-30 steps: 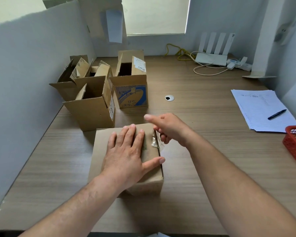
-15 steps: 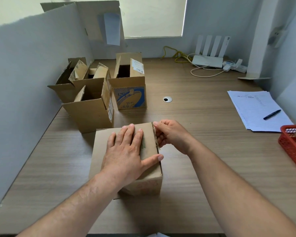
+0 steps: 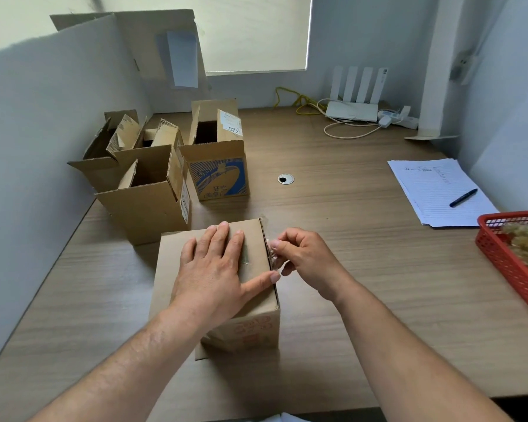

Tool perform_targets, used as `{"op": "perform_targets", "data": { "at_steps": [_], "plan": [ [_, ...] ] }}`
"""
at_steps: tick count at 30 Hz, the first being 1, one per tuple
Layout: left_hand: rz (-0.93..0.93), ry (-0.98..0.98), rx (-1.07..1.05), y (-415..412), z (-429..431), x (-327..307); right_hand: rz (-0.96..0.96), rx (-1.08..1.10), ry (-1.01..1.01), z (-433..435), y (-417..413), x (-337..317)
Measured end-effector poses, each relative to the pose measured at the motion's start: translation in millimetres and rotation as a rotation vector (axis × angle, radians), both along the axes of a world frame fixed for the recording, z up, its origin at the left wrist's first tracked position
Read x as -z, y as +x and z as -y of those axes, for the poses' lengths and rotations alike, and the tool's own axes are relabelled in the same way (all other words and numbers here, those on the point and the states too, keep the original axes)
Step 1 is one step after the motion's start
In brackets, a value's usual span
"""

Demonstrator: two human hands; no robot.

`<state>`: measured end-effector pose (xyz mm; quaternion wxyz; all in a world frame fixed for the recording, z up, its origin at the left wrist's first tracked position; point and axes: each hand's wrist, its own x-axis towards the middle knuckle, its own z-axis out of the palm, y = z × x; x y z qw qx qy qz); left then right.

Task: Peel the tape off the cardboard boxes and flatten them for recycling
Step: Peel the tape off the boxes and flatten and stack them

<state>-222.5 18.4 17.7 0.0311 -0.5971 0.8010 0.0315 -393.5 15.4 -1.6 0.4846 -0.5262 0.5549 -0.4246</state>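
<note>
A closed brown cardboard box (image 3: 171, 263) stands on the desk in front of me. My left hand (image 3: 217, 266) lies flat on its top with straight fingers, the thumb stretched toward the right edge. At that right top edge my right hand (image 3: 302, 257) has its fingers curled and pinches a strip of clear tape (image 3: 273, 257) that is partly lifted from the box. Three open boxes stand at the back left: one nearest (image 3: 147, 208), one behind it by the wall (image 3: 104, 169), and one with a blue print (image 3: 217, 175).
A red basket (image 3: 506, 260) holding crumpled tape sits at the right edge. Sheets of paper (image 3: 430, 187) with a pen (image 3: 463, 197) lie to the right. A router (image 3: 352, 109) with cables stands at the back. A grey partition (image 3: 43, 132) runs along the left.
My right hand drew back from a raised, pointing pose to the box's right top edge and took hold of the tape there. My left hand stayed flat on the box.
</note>
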Motion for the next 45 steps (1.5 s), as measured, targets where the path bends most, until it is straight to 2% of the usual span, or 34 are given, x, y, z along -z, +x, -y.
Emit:
{"op": "perform_targets", "data": {
  "at_steps": [3, 6, 8, 11, 13, 15, 17, 19, 23, 27, 30, 40, 43, 45],
  "plan": [
    [-0.035, -0.031, -0.014, 1.0, -2.7, -1.7, 0.052, 0.031, -0.026, 2.0, 3.5, -1.7],
    [-0.167, -0.092, -0.056, 4.1, -7.3, -5.5, 0.1, 0.029, -0.095, 5.7, 7.4, -17.5],
    [-0.355, -0.102, -0.084, 7.6, -10.3, -5.9, 0.114, 0.006, -0.145, 8.5, 11.1, -33.7],
    [-0.732, -0.096, -0.081, 12.1, -14.0, 3.9, 0.08, -0.051, -0.152, 12.6, 21.7, -54.8],
    [-0.977, -0.011, -0.083, 14.3, -17.0, 21.0, -0.094, -0.084, -0.147, 16.3, 30.1, -62.7],
    [-1.203, 0.166, -0.115, 16.9, -21.0, 40.2, -0.353, -0.134, -0.113, 19.5, 41.0, -62.9],
    [-1.347, 0.304, -0.154, 18.5, -27.3, 57.3, -0.573, -0.217, -0.049, 20.6, 54.2, -50.0],
    [-1.349, 0.343, -0.195, 19.5, -35.4, 72.9, -0.703, -0.294, 0.024, 18.6, 65.9, -31.7],
    [-1.314, 0.375, -0.227, 25.5, -39.4, 104.5, -0.81, -0.397, 0.102, 17.7, 69.9, -10.8],
    [-1.191, 0.44, -0.179, 30.7, -38.6, 129.6, -0.913, -0.564, 0.104, 18.9, 57.8, 6.9],
    [-1.201, 0.484, -0.212, 33.2, -46.4, 142.8, -1.057, -0.633, 0.04, 10.4, 42.2, 25.8],
    [-1.137, 0.465, -0.211, 25.4, -49.0, 145.3, -1.106, -0.416, -0.179, -10.2, 36.5, 58.9],
    [-1.118, 0.46, -0.183, 24.0, -48.3, 144.7, -1.051, -0.444, -0.218, -9.6, 43.4, 60.6],
    [-1.097, 0.461, -0.196, 22.7, -47.9, 143.6, -0.95, -0.427, -0.176, -6.4, 42.3, 60.3]
  ]
}}
